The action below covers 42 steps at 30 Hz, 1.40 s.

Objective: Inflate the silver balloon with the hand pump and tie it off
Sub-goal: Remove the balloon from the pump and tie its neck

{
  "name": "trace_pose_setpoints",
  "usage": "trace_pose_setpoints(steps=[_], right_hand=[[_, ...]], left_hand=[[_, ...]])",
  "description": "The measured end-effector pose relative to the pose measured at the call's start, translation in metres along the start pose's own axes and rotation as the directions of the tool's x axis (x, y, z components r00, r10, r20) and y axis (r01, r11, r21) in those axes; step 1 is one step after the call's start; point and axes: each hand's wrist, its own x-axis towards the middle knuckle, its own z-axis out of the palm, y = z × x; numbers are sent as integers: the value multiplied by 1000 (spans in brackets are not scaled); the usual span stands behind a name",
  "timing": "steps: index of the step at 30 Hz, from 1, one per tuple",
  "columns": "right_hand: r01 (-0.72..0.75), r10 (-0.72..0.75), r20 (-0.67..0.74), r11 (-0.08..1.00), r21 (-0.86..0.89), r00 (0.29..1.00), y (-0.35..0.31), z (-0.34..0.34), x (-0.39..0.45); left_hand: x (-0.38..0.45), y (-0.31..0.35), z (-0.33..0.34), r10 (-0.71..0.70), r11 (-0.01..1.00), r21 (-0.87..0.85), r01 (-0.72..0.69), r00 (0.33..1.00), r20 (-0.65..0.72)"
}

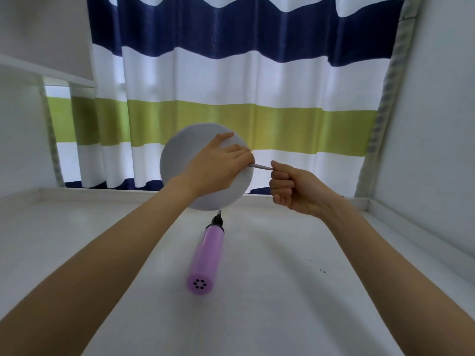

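Observation:
The silver balloon (180, 160) is inflated and round, held up in front of the curtain above the table's far edge. My left hand (218, 163) lies across its right side, with the fingers at the base of the neck. The balloon's neck (262, 166) is stretched out to the right, and my right hand (295, 186) pinches its end with the other fingers curled. The purple hand pump (205, 258) lies on the white table (282, 291) below the balloon, its black nozzle pointing away from me.
A curtain (231, 86) striped in blue, white and green hangs behind the table. White walls stand left and right, and a low rim runs along the table's back and right edges. Small dark specks (322, 271) lie on the table's right side.

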Motion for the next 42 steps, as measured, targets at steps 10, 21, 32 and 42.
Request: trace_pose_setpoints(steps=[10, 21, 32, 42], right_hand=[[175, -113, -226, 946, 274, 968, 7, 4, -10], [325, -292, -147, 793, 516, 945, 53, 41, -11], [527, -459, -323, 834, 166, 828, 66, 63, 15], [534, -756, -315, 637, -556, 574, 79, 71, 27]], left_hand=[[-7, -2, 2, 22, 996, 85, -13, 995, -101], [22, 24, 5, -466, 883, -169, 437, 859, -210], [26, 46, 10, -832, 199, -794, 574, 528, 172], [24, 64, 17, -843, -480, -866, 137, 202, 499]])
